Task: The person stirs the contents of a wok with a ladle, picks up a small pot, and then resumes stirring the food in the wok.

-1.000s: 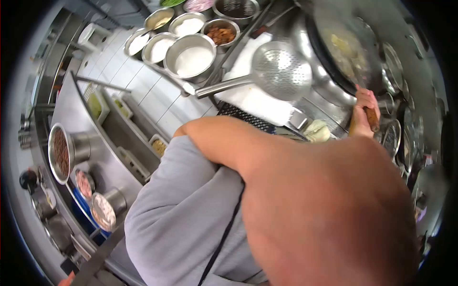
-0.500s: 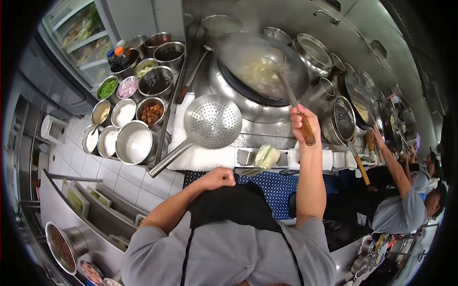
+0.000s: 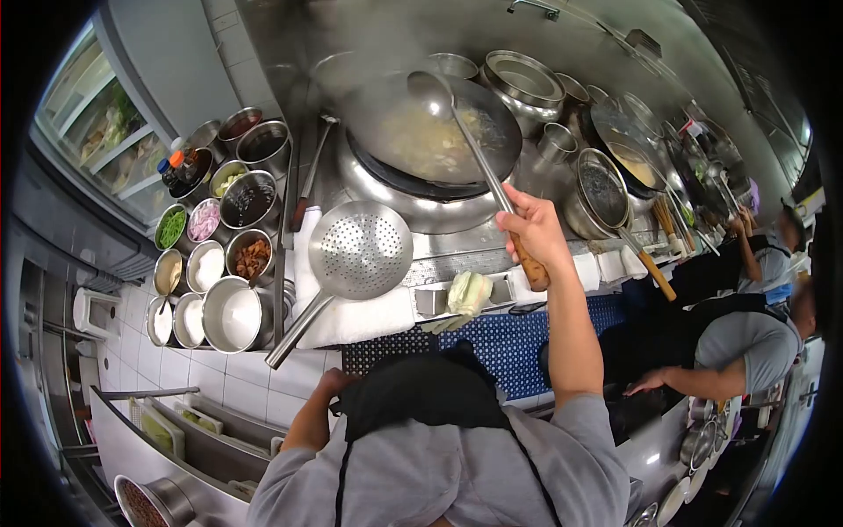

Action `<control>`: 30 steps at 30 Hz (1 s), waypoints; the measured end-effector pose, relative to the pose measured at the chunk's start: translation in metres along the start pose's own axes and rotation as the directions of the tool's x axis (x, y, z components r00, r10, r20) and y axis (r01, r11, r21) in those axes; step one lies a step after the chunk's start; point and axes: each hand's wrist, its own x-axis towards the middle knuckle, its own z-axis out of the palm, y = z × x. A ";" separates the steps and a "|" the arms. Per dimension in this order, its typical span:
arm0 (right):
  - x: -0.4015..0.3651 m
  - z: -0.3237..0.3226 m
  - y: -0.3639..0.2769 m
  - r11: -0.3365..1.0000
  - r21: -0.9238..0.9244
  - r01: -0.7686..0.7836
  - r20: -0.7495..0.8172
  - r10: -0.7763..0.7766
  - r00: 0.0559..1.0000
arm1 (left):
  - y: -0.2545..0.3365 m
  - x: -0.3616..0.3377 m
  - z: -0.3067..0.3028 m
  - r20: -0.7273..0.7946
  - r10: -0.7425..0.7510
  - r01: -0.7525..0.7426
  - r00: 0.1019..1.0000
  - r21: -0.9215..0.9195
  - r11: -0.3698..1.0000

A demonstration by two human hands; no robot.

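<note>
My right hand grips the wooden handle of a long metal ladle. The ladle's bowl is raised over the far rim of a large black wok that holds pale steaming food. My left hand is curled against the black apron at my waist, mostly hidden, with nothing seen in it. A perforated metal skimmer rests on a white cloth on the counter in front of me.
Several steel bowls of ingredients stand left of the wok. A strainer pan and more woks line the stove to the right, where other people work. A green cloth lies on the counter edge.
The view swung up from my shoulder to the stove. My right hand lifted the ladle from the wok's food to its far rim. My left hand dropped to my waist.
</note>
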 end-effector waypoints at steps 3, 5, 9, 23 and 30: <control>-0.015 -0.010 -0.003 0.995 -0.087 -0.043 0.035 0.047 0.998 | -0.013 -0.009 -0.006 0.029 -0.123 0.126 0.992 -0.201 0.971; -0.021 -0.015 -0.010 0.985 -0.146 -0.089 0.052 0.097 0.994 | -0.021 -0.009 -0.005 0.032 -0.124 0.128 0.992 -0.232 0.964; -0.011 -0.024 -0.009 0.955 -0.284 -0.088 0.102 0.122 0.987 | -0.042 0.030 0.026 -0.039 0.158 -0.152 0.987 0.122 0.981; 0.079 0.010 0.006 0.807 -0.589 -0.046 -0.112 -0.025 0.993 | -0.019 0.042 0.028 -0.279 0.292 -0.320 0.915 -0.061 0.945; 0.112 0.007 0.014 0.975 -0.197 -0.104 -0.010 0.104 0.995 | -0.054 0.024 0.046 -0.136 0.164 -0.172 0.977 -0.049 0.984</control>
